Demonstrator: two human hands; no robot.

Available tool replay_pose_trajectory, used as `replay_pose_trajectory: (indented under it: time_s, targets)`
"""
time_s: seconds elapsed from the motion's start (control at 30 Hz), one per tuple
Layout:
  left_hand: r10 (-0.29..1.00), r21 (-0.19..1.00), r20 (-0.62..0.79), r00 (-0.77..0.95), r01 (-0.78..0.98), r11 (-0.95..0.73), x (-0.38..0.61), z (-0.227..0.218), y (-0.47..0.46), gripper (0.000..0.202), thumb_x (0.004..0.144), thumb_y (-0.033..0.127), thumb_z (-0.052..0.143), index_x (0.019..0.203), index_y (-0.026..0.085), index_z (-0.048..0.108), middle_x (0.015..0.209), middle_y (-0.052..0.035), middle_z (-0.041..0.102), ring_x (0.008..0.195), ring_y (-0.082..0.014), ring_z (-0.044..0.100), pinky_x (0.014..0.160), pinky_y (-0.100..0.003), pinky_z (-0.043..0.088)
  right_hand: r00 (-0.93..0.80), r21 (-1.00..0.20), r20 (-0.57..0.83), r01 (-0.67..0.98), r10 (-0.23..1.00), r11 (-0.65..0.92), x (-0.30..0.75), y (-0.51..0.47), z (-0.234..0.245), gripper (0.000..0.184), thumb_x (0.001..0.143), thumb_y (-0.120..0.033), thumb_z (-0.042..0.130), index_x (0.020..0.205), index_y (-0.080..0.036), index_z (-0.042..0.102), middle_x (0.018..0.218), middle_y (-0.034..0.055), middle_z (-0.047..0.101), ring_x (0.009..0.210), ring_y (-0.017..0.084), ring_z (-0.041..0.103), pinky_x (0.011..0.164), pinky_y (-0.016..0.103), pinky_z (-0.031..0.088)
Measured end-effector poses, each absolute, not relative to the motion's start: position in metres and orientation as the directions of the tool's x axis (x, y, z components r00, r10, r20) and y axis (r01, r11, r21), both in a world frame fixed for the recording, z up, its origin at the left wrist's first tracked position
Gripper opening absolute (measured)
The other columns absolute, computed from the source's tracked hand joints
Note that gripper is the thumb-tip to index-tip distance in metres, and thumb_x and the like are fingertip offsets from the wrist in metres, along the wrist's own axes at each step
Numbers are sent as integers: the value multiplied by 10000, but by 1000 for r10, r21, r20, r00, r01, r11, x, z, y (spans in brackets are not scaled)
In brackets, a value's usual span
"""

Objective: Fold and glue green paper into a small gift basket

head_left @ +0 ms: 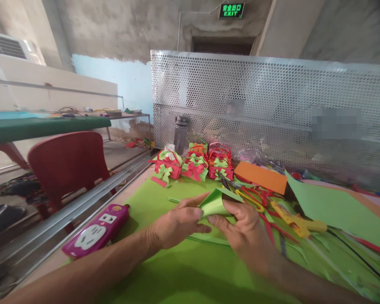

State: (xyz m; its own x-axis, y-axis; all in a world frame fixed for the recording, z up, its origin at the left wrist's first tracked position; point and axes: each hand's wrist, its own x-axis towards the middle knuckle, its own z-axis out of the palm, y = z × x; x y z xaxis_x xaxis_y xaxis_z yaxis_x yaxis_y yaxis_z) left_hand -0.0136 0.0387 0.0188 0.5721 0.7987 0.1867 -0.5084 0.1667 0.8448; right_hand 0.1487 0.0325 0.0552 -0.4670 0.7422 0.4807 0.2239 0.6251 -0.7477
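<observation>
Between both hands, above the table, is a folded piece of light green craft foam or paper (215, 203); I cannot tell which material. My left hand (182, 221) pinches its left edge between thumb and fingers. My right hand (245, 223) grips the right side, thumb toward me and fingers behind. The piece bends into a hollow, pointed shape. Narrow green strips (209, 240) lie on the green sheet (164, 270) below the hands. Just beyond them are scissors with yellow handles (255, 202) and scissors with red handles (261, 195).
Small red and green baskets with bows (194, 166) stand at the back, near a grey bottle (180, 133). A yellow glue gun (299, 221) lies right, by an orange sheet (261, 176) and a pale green sheet (338, 207). A purple power strip (96, 232) lies left. Perforated metal panel (272, 97) behind.
</observation>
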Motion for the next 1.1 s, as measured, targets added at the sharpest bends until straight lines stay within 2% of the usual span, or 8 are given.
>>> replay_pose_trajectory:
  time_s: [0.17,0.33,0.5,0.6,0.7,0.77,0.87,1.1]
  targets:
    - [784,855,187,592,-491,167,-16,21,39,531,670,262,604,1195,190,554,1085,-94,588,977,-254,523,881,-463,374,-510,-755,462,202,725,624,148,31,57,364,729,-68,529,972,-303,667,829,-56,671,727,152,572,727,224,462]
    - [831,858,130,540,-482,179,-17,18,39,544,669,232,635,1205,208,547,1121,-92,578,1029,-270,510,915,-511,349,-494,-764,432,244,755,597,149,31,60,272,758,-126,539,918,-292,684,751,-49,643,668,153,552,647,238,464]
    - [849,829,134,510,-528,186,-15,19,41,480,682,211,654,1151,138,584,1044,-118,614,944,-244,562,915,-487,358,-470,-786,407,256,783,562,151,33,61,186,770,-160,547,818,-245,705,567,-55,546,534,134,482,555,227,452]
    - [850,824,155,503,-541,170,-14,20,43,431,694,208,659,1107,95,607,972,-128,638,890,-233,584,915,-480,361,-489,-762,445,234,750,604,152,34,60,200,768,-141,544,860,-225,701,640,-42,595,576,138,507,614,230,466]
    - [868,814,136,477,-553,177,-15,19,43,367,688,192,681,1044,112,643,958,-112,650,883,-223,588,916,-470,368,-477,-730,477,254,738,635,152,36,60,213,770,-142,537,891,-214,696,717,-18,640,644,160,545,674,248,475]
    - [881,812,125,456,-558,174,-15,17,43,330,693,179,685,1018,133,658,968,-100,657,884,-213,592,915,-459,374,-464,-716,478,287,746,636,152,37,61,184,760,-161,552,848,-217,704,650,-24,622,587,158,527,625,249,478]
    - [880,820,134,456,-549,160,-14,16,42,334,708,178,680,1040,149,659,977,-93,664,897,-209,594,922,-451,377,-469,-740,440,295,766,605,151,36,61,168,767,-198,548,803,-225,710,606,-29,605,562,160,529,571,250,473]
    - [853,822,183,489,-552,140,-15,14,44,325,759,172,639,1084,178,649,1014,-93,669,931,-214,606,948,-456,356,-468,-754,403,316,786,575,149,35,59,184,781,-254,518,757,-221,698,626,-19,615,597,182,555,584,281,472]
